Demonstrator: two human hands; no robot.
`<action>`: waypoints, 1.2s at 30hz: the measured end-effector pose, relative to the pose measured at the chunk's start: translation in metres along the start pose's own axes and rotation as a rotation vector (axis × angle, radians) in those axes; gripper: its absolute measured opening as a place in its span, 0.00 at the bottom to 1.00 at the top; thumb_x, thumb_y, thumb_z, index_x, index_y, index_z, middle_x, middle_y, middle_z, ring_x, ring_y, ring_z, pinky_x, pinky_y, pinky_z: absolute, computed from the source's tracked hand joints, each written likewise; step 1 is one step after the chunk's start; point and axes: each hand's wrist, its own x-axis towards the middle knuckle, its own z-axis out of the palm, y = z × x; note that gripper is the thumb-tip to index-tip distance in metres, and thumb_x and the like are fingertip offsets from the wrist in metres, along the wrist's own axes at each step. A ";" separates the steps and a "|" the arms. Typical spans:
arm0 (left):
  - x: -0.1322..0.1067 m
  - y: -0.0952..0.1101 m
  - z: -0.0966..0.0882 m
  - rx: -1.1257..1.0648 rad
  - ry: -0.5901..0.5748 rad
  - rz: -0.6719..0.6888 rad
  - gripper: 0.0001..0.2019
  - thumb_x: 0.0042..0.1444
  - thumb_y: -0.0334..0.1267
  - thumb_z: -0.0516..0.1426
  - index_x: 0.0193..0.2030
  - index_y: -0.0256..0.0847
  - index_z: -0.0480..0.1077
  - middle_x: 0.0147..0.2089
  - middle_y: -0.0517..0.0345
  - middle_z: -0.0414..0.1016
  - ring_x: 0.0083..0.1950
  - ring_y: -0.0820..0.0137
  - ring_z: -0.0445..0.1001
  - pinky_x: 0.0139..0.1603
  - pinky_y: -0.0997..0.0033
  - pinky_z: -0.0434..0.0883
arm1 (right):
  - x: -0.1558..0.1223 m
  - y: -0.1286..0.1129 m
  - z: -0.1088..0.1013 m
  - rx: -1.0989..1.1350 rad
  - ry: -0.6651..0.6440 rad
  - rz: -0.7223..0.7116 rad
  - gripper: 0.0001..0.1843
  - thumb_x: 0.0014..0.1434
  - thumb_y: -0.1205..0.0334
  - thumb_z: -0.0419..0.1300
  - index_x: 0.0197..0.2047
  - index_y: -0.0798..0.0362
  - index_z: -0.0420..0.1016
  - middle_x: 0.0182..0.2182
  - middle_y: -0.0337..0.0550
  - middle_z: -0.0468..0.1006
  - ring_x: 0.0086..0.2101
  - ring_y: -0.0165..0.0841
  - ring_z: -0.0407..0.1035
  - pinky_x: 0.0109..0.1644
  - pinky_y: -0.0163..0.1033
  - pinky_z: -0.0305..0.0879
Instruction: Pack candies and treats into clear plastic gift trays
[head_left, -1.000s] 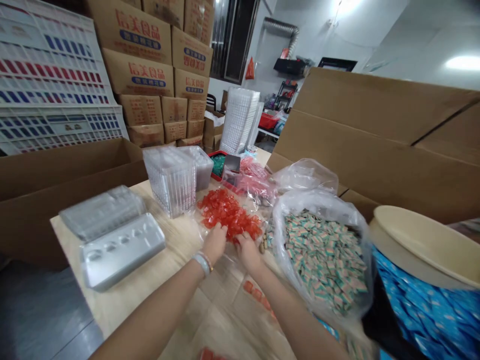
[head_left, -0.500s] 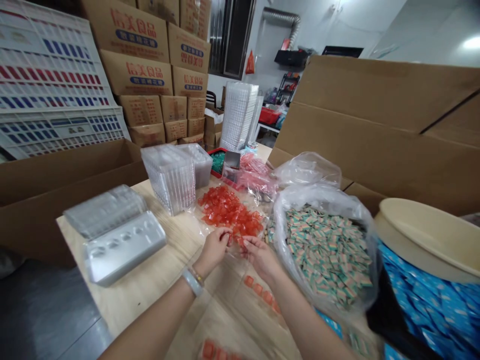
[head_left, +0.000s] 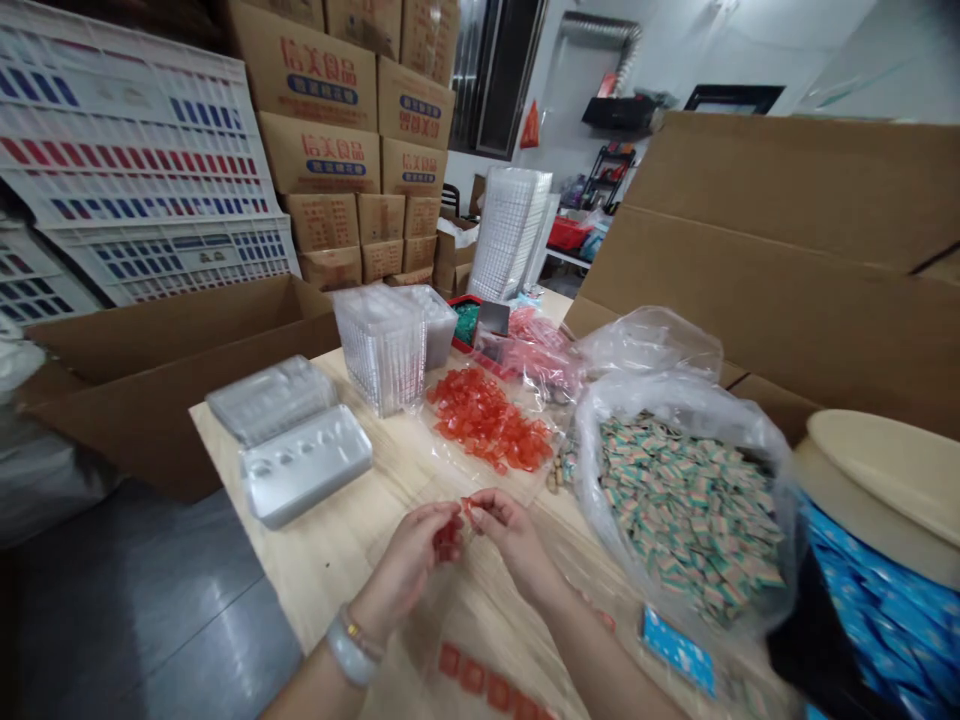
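My left hand (head_left: 411,560) and my right hand (head_left: 507,533) meet over the wooden table (head_left: 337,545), fingers curled round a few red wrapped candies (head_left: 453,528). Just beyond them a pile of red candies (head_left: 491,430) lies on clear plastic. A row of red candies (head_left: 480,680) sits near my forearms. To the right stands a clear bag of green and pink wrapped candies (head_left: 686,515).
Stacks of clear plastic trays (head_left: 296,440) and a clear tub stack (head_left: 382,350) stand at left and centre. Open cardboard boxes (head_left: 165,350) flank the table; a large box (head_left: 787,260) rises at right. A blue-lined bin with cream lid (head_left: 877,480) sits far right.
Both hands pulled back from the red candy pile toward me, carrying a few red candies. The camera shifted, so the scene slid to the right.
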 end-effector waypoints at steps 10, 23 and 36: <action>-0.012 -0.014 -0.001 -0.023 0.000 0.022 0.12 0.41 0.40 0.60 0.30 0.35 0.67 0.23 0.63 0.67 0.24 0.79 0.63 0.26 0.78 0.58 | -0.028 0.001 0.015 -0.563 0.049 -0.299 0.07 0.55 0.65 0.50 0.33 0.53 0.68 0.29 0.42 0.70 0.32 0.31 0.65 0.35 0.35 0.62; -0.016 -0.016 -0.014 0.218 -0.083 0.088 0.08 0.43 0.38 0.57 0.27 0.36 0.64 0.22 0.65 0.63 0.22 0.79 0.58 0.24 0.78 0.56 | -0.044 0.007 0.027 -0.613 0.041 -0.288 0.08 0.55 0.69 0.49 0.34 0.54 0.69 0.30 0.42 0.70 0.32 0.30 0.65 0.36 0.35 0.60; -0.018 -0.021 0.027 0.470 -0.175 0.075 0.13 0.37 0.45 0.59 0.21 0.38 0.63 0.19 0.66 0.60 0.20 0.77 0.57 0.21 0.78 0.56 | -0.072 -0.020 0.004 -0.714 0.149 -0.205 0.10 0.51 0.74 0.51 0.31 0.53 0.71 0.28 0.40 0.71 0.32 0.30 0.65 0.36 0.34 0.61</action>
